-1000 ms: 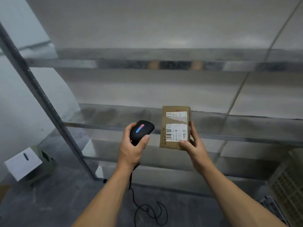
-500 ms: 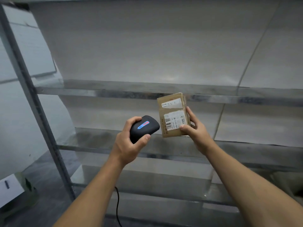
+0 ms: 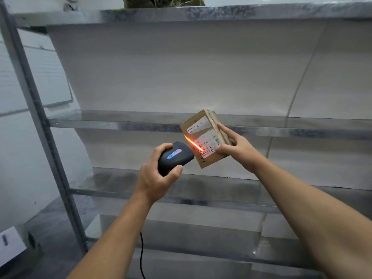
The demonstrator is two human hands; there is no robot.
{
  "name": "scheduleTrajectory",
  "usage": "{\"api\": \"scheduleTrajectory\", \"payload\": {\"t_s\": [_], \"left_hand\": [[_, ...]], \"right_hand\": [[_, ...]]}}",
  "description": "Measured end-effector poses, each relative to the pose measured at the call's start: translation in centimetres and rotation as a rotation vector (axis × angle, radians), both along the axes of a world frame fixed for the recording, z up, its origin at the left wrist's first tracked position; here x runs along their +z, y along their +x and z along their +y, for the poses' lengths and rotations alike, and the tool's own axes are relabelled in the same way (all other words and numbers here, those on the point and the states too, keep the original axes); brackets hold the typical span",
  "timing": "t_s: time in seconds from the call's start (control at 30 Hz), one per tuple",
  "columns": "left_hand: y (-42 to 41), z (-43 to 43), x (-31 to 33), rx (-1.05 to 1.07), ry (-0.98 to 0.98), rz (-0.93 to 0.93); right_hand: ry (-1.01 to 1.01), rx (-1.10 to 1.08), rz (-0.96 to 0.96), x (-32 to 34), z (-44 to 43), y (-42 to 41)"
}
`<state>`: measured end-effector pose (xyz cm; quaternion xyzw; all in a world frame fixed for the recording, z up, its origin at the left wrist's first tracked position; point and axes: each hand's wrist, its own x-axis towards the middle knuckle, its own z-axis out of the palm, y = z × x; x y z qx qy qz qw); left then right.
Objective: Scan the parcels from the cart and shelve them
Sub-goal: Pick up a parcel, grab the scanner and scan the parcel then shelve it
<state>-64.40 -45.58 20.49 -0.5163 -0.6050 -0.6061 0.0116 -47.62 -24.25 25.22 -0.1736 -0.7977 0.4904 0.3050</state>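
My right hand (image 3: 236, 147) grips a small brown cardboard parcel (image 3: 203, 125) by its right side, tilted, with its white labels facing me. My left hand (image 3: 156, 178) holds a black handheld scanner (image 3: 175, 157) with a blue and red mark on top, its nose just left of the parcel. A bright orange-red scan line falls across the parcel's barcode label. Both are held up in front of a grey metal shelf rack (image 3: 124, 124). The scanner's black cable (image 3: 142, 256) hangs down below my left forearm.
The rack has several bare metal shelves, with an upright post (image 3: 40, 125) at the left. A green object (image 3: 163, 2) sits on the top shelf. A white-topped object (image 3: 10, 242) lies on the floor at lower left. A white wall is behind the rack.
The view has tilted upward, showing higher shelves. The parcel has turned more slanted and the scanner has come close to it; the orange-red scan line now lights the label.
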Motion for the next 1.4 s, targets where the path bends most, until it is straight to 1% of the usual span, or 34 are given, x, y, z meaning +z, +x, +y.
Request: {"api": "scheduleTrajectory", "payload": {"t_s": [0.2, 0.47, 0.8, 0.97, 1.1, 1.23, 1.4], "left_hand": [[-0.7, 0.2, 0.2, 0.001, -0.029, 0.068], [-0.9, 0.3, 0.8, -0.052, -0.036, 0.144], [-2.8, -0.5, 1.0, -0.07, -0.019, 0.182], [-5.3, -1.5, 0.9, -0.041, 0.018, 0.142], [-8.7, -2.4, 1.0, 0.017, 0.086, 0.065], [-13.5, -4.0, 1.5, 0.076, 0.132, -0.028], [-21.0, -7.0, 2.5, 0.095, 0.169, -0.138]], "right_hand": [[0.014, -0.024, 0.003, 1.1, 0.4, 0.2], [0.011, -0.04, 0.034, 1.3, 1.3, 0.3], [0.017, -0.026, 0.037, 0.5, 0.4, -2.2], [-0.018, -0.016, 0.088, 0.2, -0.3, -4.9], [-0.017, -0.016, 0.126, 0.2, -1.8, -8.8], [-0.033, -0.004, 0.209, 0.5, -4.1, -14.2], [-0.038, -0.023, 0.299, 1.2, -7.3, -22.5]]}}
